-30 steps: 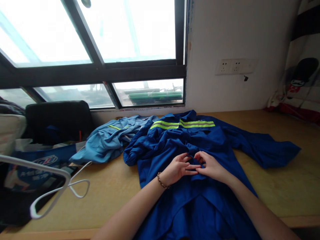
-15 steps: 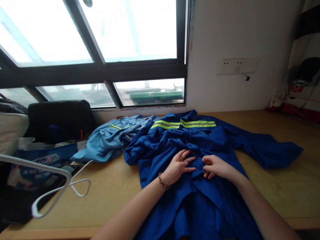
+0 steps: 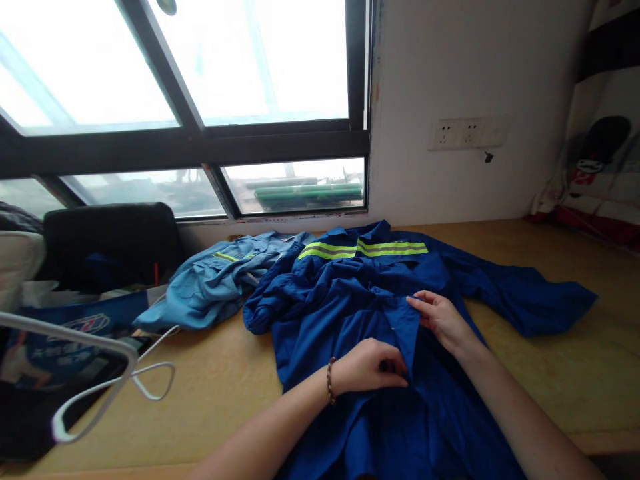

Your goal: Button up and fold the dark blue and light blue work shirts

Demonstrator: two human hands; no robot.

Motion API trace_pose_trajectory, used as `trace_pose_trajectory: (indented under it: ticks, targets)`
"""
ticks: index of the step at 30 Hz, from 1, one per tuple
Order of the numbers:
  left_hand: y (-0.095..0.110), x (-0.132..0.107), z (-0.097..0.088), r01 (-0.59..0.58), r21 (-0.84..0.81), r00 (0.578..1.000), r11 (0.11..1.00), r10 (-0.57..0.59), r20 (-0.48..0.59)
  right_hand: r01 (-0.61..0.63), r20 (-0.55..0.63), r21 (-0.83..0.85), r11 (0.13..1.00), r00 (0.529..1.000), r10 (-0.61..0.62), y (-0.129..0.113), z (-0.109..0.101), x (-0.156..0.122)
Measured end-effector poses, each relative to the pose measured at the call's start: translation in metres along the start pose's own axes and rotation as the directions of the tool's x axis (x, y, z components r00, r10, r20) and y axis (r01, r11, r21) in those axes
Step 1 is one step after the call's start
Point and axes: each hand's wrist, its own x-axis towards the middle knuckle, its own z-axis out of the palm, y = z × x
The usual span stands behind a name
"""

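I have the right hand (image 3: 445,325) pinched on the dark blue work shirt (image 3: 345,300), thumb and fingers together on the edge of a front flap (image 3: 401,327). Below that hand and to its left, the left hand (image 3: 367,367) is curled, its fingertips by the lower part of the same flap; I cannot tell whether they grip cloth.

The shirt lies front up on the yellowish table (image 3: 215,380), under both hands and reaching well beyond them. Its blue is deep and matte, with soft creases gathering just past the left hand. Farther past the hands, a bright yellow band (image 3: 393,249) with a grey stripe crosses the chest in two lengths that meet near the middle, below the collar (image 3: 373,231).

The outstretched sleeve (image 3: 533,300) runs out to the right of the right hand. The bunched sleeve (image 3: 270,300) sits beyond the left hand, to its left, and past it I see a rumpled light blue garment (image 3: 210,287).
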Motion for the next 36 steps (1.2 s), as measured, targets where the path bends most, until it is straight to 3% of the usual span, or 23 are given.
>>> trace_pose_trajectory:
  ticks: [3, 7, 13, 16, 22, 28, 36]
  targets:
    - [0.004, -0.001, -0.001, -0.12, 0.162, 0.983, 0.979, 0.095, 0.155, -0.007, 0.0, 0.049, 0.999, 1.0, 0.007, 0.002, 0.001, 0.001]
    - [0.004, -0.001, -0.001, -0.188, 0.289, 0.961, 0.939, 0.115, 0.253, -0.029, -0.01, 0.163, 0.986, 0.999, 0.031, 0.005, 0.001, 0.004]
    - [0.01, -0.003, -0.006, -0.043, 0.446, 0.989, 0.894, -0.025, 0.146, 0.033, -0.089, 0.24, 0.97, 0.996, -0.012, 0.005, -0.003, 0.008]
    - [0.011, -0.004, -0.01, -0.029, 0.456, 0.986, 0.89, -0.048, 0.157, 0.055, -0.14, 0.261, 0.964, 0.99, -0.018, 0.005, -0.004, 0.009]
    - [0.015, -0.006, -0.007, -0.106, 0.407, 0.967, 0.907, -0.001, 0.255, 0.062, -0.162, 0.263, 0.963, 0.987, -0.019, 0.004, -0.004, 0.008]
    - [0.02, -0.001, 0.007, -0.041, 0.563, 0.997, 0.825, 0.07, -0.029, 0.065, -0.195, 0.288, 0.955, 0.981, -0.008, 0.002, -0.006, 0.009]
    - [0.008, 0.0, 0.003, -0.12, 0.582, 0.992, 0.804, 0.123, 0.035, 0.043, -0.196, 0.288, 0.957, 0.98, 0.015, 0.003, -0.003, 0.01]
